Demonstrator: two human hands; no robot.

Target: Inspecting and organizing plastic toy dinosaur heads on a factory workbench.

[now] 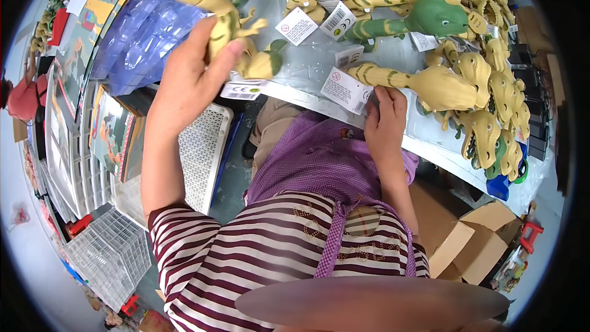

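Note:
My left hand [195, 77] is closed round the middle of a tan toy dinosaur [224, 27] with green stripes, lifted at the table's near edge. Its large head points up, out of the picture's top, and a white tag [246, 90] hangs below it. My right hand [387, 115] has its fingers curled at the table's front edge, thumb side against a white paper tag [346, 90]. That tag belongs to another tan toy dinosaur [439, 86] lying on its side, head to the right. The fingertips are partly hidden beneath this toy.
More tan dinosaurs [480, 138] and a green one [436, 16] crowd the table [295, 95]. Clear bluish plastic pieces [141, 40] are heaped at left. White crates [110, 255] stand lower left, an open cardboard box [476, 240] lower right. Another person [27, 95] is at far left.

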